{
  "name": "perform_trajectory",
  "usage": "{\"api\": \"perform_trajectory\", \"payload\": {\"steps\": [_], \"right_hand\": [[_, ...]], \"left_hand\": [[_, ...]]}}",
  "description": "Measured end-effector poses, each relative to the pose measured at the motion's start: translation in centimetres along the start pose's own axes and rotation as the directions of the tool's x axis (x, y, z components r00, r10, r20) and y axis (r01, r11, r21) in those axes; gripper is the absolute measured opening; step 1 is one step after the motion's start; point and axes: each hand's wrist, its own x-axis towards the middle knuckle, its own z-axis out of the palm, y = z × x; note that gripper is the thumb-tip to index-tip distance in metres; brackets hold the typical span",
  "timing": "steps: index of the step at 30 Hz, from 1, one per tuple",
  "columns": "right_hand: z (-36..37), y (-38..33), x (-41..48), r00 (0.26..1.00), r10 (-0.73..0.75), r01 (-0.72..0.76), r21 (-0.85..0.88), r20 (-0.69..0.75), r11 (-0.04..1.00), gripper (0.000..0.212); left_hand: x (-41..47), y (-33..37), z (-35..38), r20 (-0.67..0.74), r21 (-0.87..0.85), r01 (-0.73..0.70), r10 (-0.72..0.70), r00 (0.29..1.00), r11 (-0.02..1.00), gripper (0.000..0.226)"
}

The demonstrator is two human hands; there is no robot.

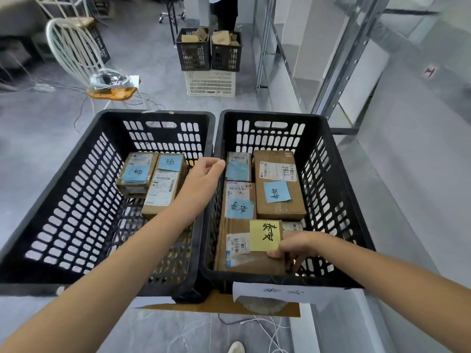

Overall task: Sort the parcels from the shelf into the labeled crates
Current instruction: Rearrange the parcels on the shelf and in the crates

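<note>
Two black slatted crates stand side by side below me. The left crate (63, 200) holds two cardboard parcels (139, 174) with blue notes. The right crate (339, 189) holds several parcels. My right hand (297, 248) grips the right edge of the nearest parcel (242, 261), which bears a yellow note and lies at the crate's front. My left hand (201, 179) hovers over the shared rim between the crates, fingers loosely curled, holding nothing. A white paper label (280, 293) hangs on the right crate's front.
A metal shelf frame (339, 72) runs along the right. Two more black crates (209, 49) full of parcels sit on a white crate further back. A white chair (76, 54) with a bag stands at the left. Cables lie on the floor.
</note>
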Motion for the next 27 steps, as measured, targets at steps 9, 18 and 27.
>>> {"api": "perform_trajectory", "payload": {"steps": [9,18,27], "right_hand": [[-4.4,-2.5,-6.6,0.813,-0.304,0.213,-0.232,-0.496,0.949,0.019],[-3.5,-4.0,-16.5,0.481,-0.456,0.246,-0.383,-0.749,0.890,0.042],[2.6,-6.0,-24.0,0.334,-0.373,0.090,-0.365,-0.865,0.927,0.044]], "left_hand": [[-0.1,2.4,4.1,0.219,0.271,-0.185,0.126,0.967,0.945,0.042],[-0.4,6.4,3.8,0.381,0.418,-0.430,0.275,0.883,0.800,0.054],[-3.3,8.5,-0.5,0.547,0.434,-0.707,0.461,0.699,0.558,0.059]]}}
